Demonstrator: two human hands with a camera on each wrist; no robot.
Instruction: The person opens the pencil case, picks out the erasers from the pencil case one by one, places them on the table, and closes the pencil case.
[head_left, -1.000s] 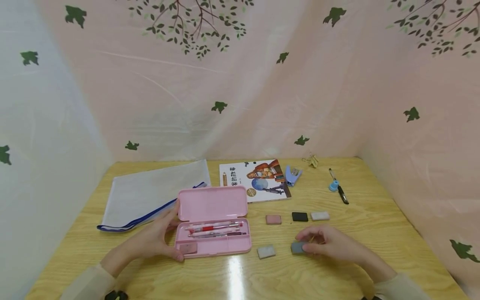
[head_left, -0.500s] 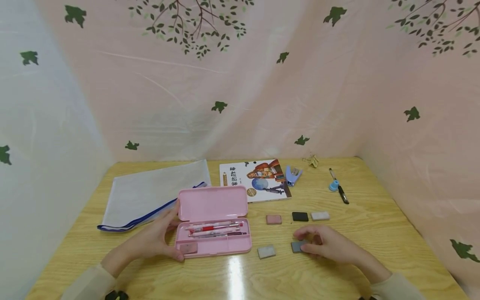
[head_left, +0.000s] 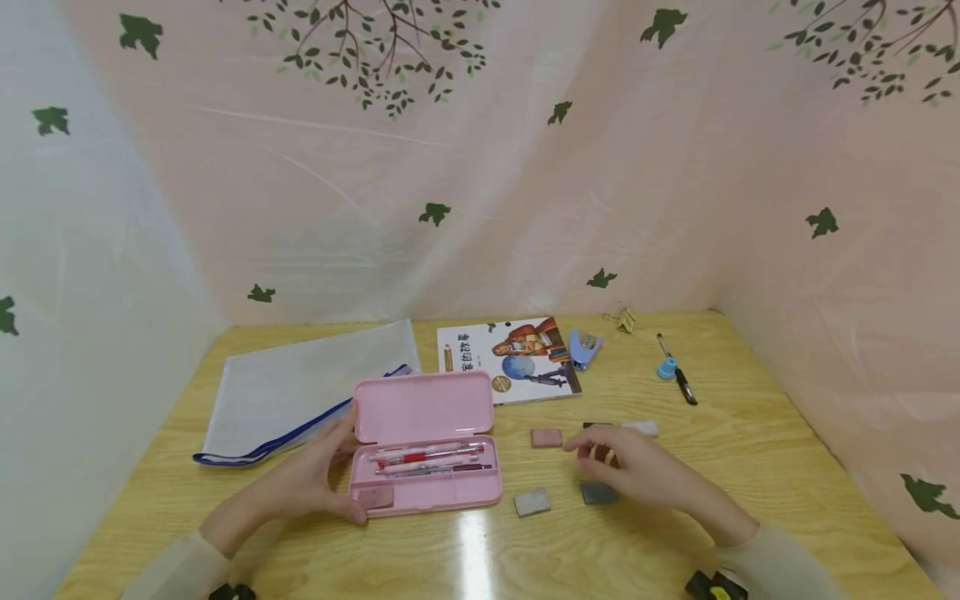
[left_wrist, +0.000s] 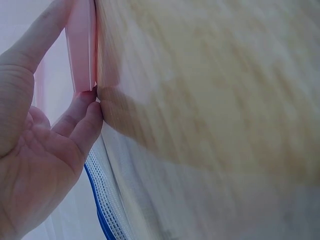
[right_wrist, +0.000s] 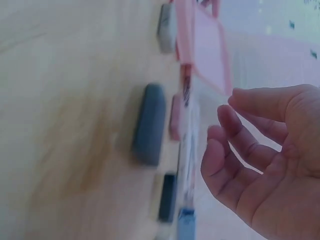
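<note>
Across the lower frame, the worktop point(head_left: 390, 562) carries the open pink pencil case point(head_left: 424, 408), left of centre. My left hand point(head_left: 309, 479) grips its left end; my right hand point(head_left: 637, 469), loosely curled, holds nothing. Tugging the case could jostle the pens point(head_left: 415, 457); a low right-hand sweep might knock the grey eraser point(head_left: 598, 494), right of centre.

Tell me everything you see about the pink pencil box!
The pink pencil box looks like smooth plastic. It lies open on the table, divided inside, its lid swung back. Pens lie in the back section; a pinkish eraser sits at the front left. The left hand holds its left end.
</note>
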